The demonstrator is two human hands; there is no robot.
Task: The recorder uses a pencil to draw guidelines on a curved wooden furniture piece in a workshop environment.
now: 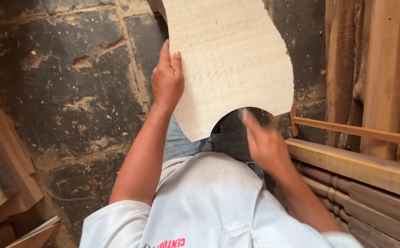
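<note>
Both hands are busy with one thing: the left hand (pixel 167 79) is clamped on the left edge of a pale cut-out wooden panel (pixel 230 59), thumb behind and fingers laid flat on its face, while the right hand (pixel 263 143) hangs just below the panel's lower edge, blurred, so I cannot tell whether its fingers are spread or curled. It holds nothing that I can see.

That panel stands tilted up in front of the person, above the knees, with its near edge cut into a deep arch and two rounded lobes either side. Faint pencil lines run down its face. Through the arch the jeans (pixel 230 135) show, and nearer still the white shirt (pixel 209 202).

To my eye this is an inspecting or smoothing step: one hand steadies the piece while the other works at the curved cut. Whatever follows calls for a firm grip on the left edge so the thin board does not flex or swing.

Out to the right, a yellowish batten (pixel 356 167) lies across darker turned rails (pixel 347 202), with rough upright planks (pixel 383 69) behind. On the left, offcuts (pixel 7 170) lie stacked on the cracked, dusty dark floor (pixel 71 92).
</note>
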